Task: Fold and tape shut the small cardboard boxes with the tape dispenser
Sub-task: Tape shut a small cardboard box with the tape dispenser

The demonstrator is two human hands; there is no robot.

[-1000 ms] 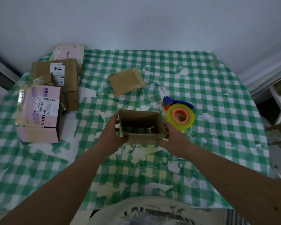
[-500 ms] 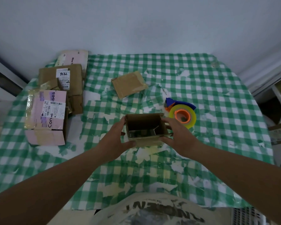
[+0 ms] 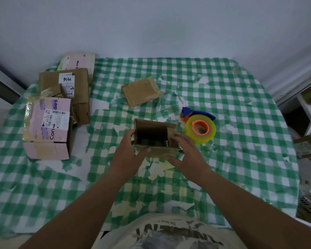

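Where worn green-check tablecloth [image 3: 232, 97] meets pale wall [image 3: 151, 24], boxes at left [image 3: 48, 123]

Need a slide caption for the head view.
Both hands, left hand and right hand, hold open small box; tape dispenser beside it.

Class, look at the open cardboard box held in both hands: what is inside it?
The small open box shows a dark hollow with the checked tablecloth visible through it, so no contents show. The left hand and right hand cover its outer sides.
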